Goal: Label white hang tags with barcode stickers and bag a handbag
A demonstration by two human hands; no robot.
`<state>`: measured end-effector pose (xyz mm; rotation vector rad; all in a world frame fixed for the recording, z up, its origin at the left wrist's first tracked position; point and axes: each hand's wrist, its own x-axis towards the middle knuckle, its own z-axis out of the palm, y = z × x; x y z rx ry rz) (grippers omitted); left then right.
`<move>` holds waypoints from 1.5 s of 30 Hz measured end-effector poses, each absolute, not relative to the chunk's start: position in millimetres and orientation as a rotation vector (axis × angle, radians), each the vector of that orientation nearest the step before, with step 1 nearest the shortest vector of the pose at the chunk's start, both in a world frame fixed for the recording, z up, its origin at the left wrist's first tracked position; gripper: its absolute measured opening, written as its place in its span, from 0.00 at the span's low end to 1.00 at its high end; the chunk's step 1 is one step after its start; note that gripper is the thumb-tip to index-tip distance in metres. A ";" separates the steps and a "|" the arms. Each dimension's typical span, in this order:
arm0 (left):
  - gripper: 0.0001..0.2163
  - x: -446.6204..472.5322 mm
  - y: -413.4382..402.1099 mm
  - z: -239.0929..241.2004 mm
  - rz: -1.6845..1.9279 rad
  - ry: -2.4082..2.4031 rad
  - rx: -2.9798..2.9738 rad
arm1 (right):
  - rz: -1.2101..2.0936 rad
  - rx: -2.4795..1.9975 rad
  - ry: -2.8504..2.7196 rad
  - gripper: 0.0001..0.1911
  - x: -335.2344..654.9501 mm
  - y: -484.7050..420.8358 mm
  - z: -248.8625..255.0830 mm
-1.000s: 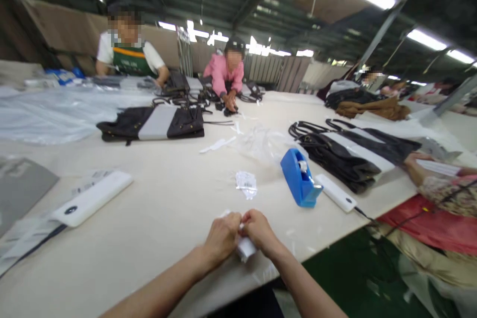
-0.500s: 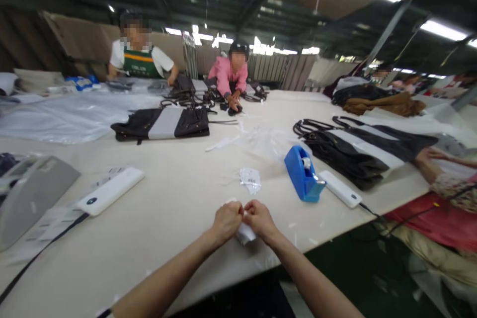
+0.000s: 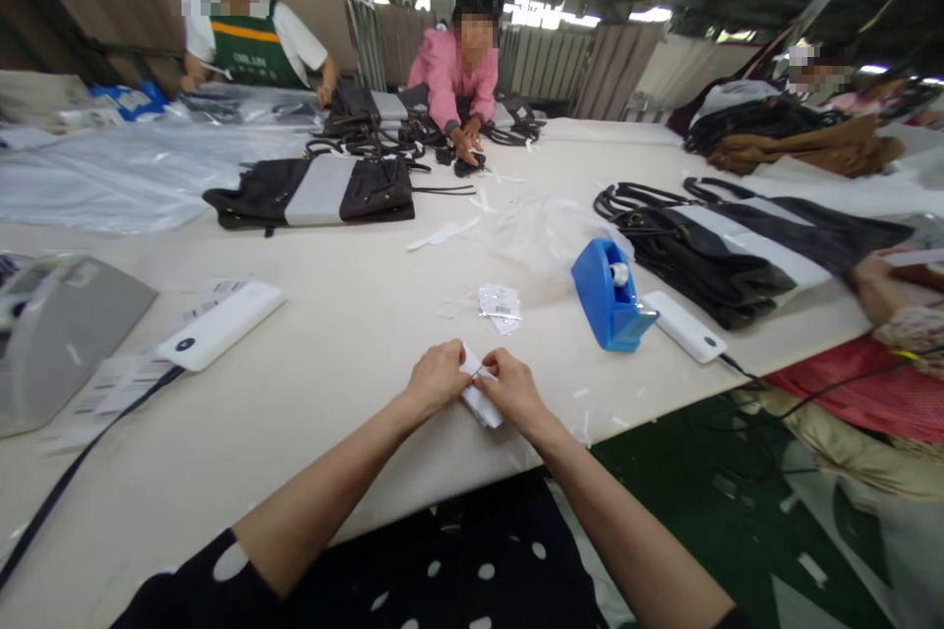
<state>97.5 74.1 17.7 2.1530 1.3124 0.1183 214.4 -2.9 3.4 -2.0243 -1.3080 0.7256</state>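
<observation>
My left hand and my right hand meet above the near part of the table. Between them is a small stack of white paper tags, whose print I cannot make out. The left fingers are closed on the stack's left side; the right thumb and fingers pinch at its upper right. Just beyond my hands lies a small pile of white tags with a barcode. A blue tape dispenser stands to the right of that pile.
White power banks with black cables lie left and right. Dark handbags with pale bands lie at left and right. A grey machine stands far left. Co-workers are across the table; another person's hand is at right.
The view has tilted down, so things sit higher in it. My fingers have shifted slightly on the white tags, and more of the stack shows between them.
</observation>
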 end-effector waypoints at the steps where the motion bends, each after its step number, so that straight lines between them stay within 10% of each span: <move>1: 0.09 99.6 76.7 18.4 0.101 1.327 2.147 | 0.726 -2.023 -1.308 0.08 214.2 -3.8 2.1; 14: 0.06 92.8 66.1 13.7 0.307 1.305 2.163 | 0.541 -2.147 -1.454 0.10 261.0 25.8 16.0; 26: 0.08 70.9 112.4 -24.1 0.883 1.585 2.020 | 0.711 -2.462 -1.760 0.46 312.1 146.2 30.6; 38: 0.09 95.0 163.3 -20.9 0.737 1.839 1.921 | 0.605 -2.557 -1.751 0.25 271.6 111.6 28.0; 45: 0.09 103.9 201.7 -24.2 0.734 1.818 1.917 | 0.625 -2.657 -1.462 0.37 282.5 115.0 21.4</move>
